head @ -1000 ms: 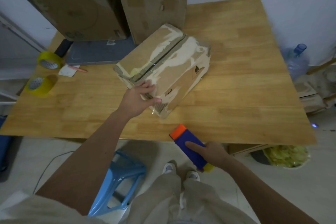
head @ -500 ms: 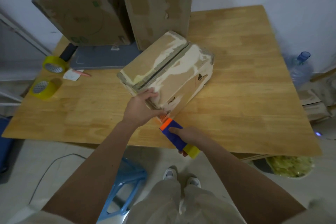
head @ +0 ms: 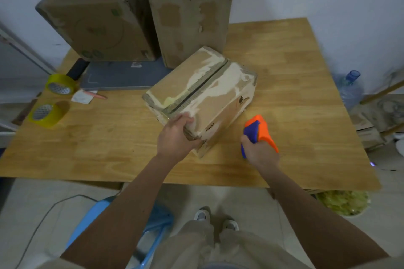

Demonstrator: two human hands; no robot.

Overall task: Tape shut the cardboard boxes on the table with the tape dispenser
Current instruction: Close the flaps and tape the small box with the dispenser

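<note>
Zero fresh tape on worn brown cardboard box (head: 203, 96): left hand (head: 175, 137) fingers clamp its corner, right hand (head: 260, 150) fingers grasp blue-orange plastic tape dispenser (head: 259, 131), seam open.

Wooden table (head: 306, 85) carries three cardboard boxes: small box (head: 203, 96) centre, two large boxes (head: 98, 22) (head: 192, 8) at rear. Left edge: two yellow tape rolls (head: 61, 84) (head: 49, 113), grey flat board (head: 122, 76), paper scrap (head: 82, 97).
</note>
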